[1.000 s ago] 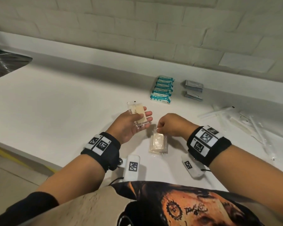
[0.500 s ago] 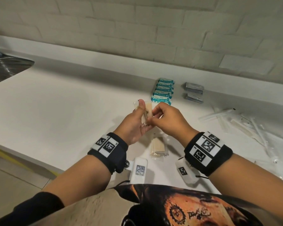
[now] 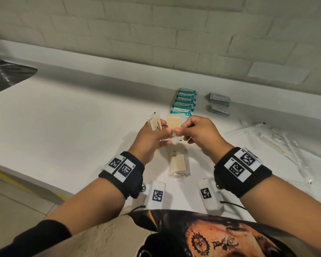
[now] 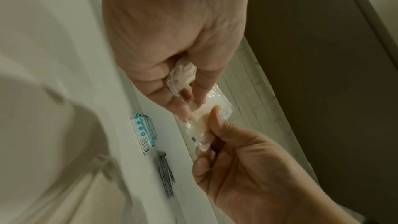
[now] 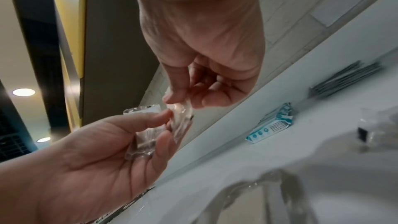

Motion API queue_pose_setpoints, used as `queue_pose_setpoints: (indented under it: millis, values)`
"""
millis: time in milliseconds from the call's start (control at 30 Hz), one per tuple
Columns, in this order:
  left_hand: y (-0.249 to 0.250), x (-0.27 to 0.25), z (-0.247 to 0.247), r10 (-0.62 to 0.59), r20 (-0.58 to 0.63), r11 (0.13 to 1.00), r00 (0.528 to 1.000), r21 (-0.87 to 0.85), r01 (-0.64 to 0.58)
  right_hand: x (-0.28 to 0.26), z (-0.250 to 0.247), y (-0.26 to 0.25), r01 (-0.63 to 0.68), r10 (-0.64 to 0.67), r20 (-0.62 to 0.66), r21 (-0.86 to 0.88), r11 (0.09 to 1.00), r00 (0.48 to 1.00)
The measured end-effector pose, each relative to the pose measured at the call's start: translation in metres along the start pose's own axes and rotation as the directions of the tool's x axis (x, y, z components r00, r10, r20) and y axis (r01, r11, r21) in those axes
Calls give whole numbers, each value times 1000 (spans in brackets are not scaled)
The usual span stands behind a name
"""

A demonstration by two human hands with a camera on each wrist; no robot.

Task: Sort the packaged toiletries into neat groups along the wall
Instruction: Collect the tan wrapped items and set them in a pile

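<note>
My left hand (image 3: 161,134) is raised above the white counter (image 3: 72,130) and holds a clear packet with a beige insert (image 3: 155,124) between thumb and fingers. Right beside it, my right hand (image 3: 182,129) pinches a second beige packet (image 3: 174,125) by its edge, touching the left fingers. In the right wrist view the pinched second packet (image 5: 182,117) hangs over the left palm, where the first packet (image 5: 146,139) lies. More beige packets (image 3: 179,165) lie stacked on the counter below my hands. Teal packets (image 3: 184,102) stand in a row by the wall.
Grey sachets (image 3: 219,103) lie in two small piles right of the teal row. Several long clear-wrapped items (image 3: 278,141) are scattered at the right. A metal sink (image 3: 6,78) is at the far left. The counter's front edge runs just under my wrists.
My right hand lifted a beige packet off the counter stack and brought it up to my left hand. Both hands rose, and the two packets are now held side by side.
</note>
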State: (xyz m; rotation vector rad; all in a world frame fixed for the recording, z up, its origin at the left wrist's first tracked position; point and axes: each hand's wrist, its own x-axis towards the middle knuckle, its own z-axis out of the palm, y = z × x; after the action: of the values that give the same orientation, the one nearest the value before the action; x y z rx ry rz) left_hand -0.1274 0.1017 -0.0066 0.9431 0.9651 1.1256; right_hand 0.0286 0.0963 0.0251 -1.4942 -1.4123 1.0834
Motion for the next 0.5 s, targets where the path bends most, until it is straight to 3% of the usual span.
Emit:
queue_pose_setpoints:
  millis: [67,167,333,433,500]
  values:
    - [1,-1,0,11,3,999,1000,31,-11,1,-3,0,-17,16,24,15,1000,1000]
    - [2,-3,2,24,-14,998,1000,57,-23,4,-7,-1,-17,24,64,-110,994,998]
    - [3,-4,-1,28,22,978,999,205,-32,15,-10,-6,126,-117,49,-279,952,992]
    - [2,-4,-1,-7,43,976,999,219,-3,16,-11,-12,213,-192,93,-492,844,977]
    - [1,-5,-1,-39,38,984,999,176,32,18,-13,-12,211,-238,67,-726,654,969]
